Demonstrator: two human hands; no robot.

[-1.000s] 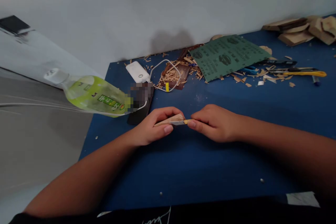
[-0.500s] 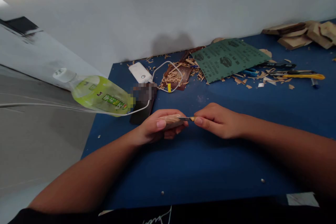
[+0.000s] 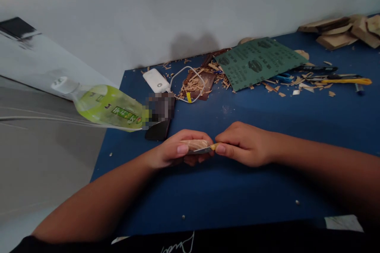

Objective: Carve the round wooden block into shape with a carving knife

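Note:
A small, pale piece of wood [image 3: 194, 144] with visible grain lies in my left hand [image 3: 175, 148], the thumb pressed on its near end and the fingers curled behind and under it. My right hand [image 3: 245, 144] grips the yellow handle of a knife [image 3: 202, 150], mostly hidden in the fist. The thin grey blade points left and lies along the near lower side of the wood. Both hands are held low over the blue table [image 3: 231, 193], close together.
A green sandpaper sheet [image 3: 258, 63] and wood shavings [image 3: 194, 85] lie at the back. Yellow cutter [image 3: 347, 81] is to the right, below wood blocks [image 3: 338, 33]. On the left are a bottle [image 3: 109, 104], a white power bank [image 3: 156, 80] with its cable, and a dark flat object [image 3: 158, 130].
Both hands have come a little nearer to me. The knife blade has shifted left and down, from the wood's right end to along its near side.

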